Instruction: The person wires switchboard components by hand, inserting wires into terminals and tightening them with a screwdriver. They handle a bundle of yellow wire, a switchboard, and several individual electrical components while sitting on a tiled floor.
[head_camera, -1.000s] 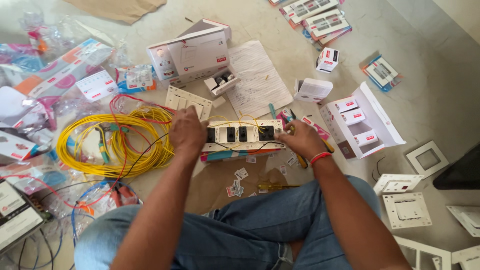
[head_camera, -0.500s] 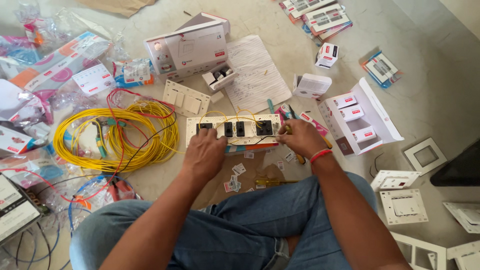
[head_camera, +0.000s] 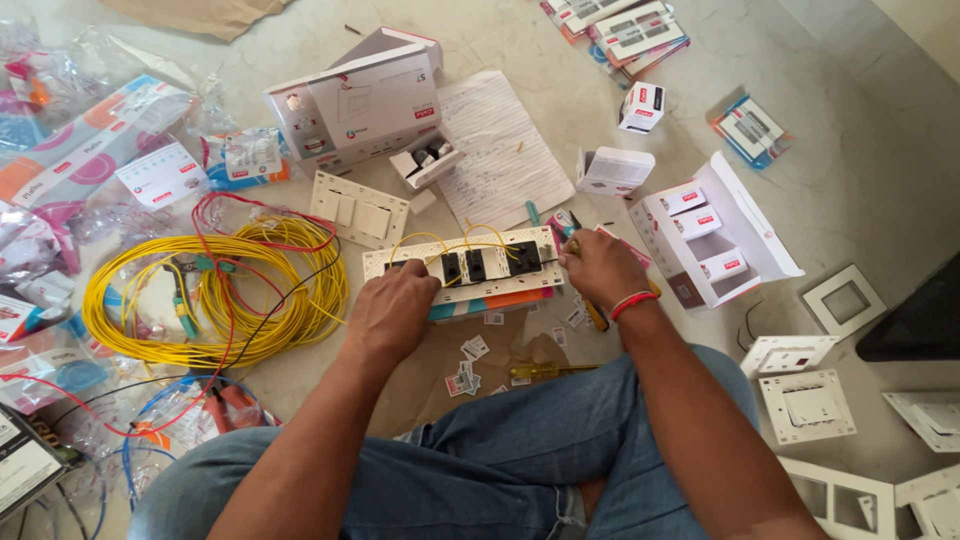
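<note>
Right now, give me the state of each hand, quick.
Left hand: closed, fingers curled on the left end of the switch plate.
Right hand: closed on the plate's right end, with a yellow-handled tool under the palm.

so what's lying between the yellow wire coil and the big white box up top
In the head view, a white switch plate lies flat on the floor between the yellow wire coil and the white box.

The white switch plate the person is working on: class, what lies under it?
Under the switch plate an orange and blue edge shows, resting on brown cardboard. The plate covers the rest, so what that thing is cannot be told.
</note>
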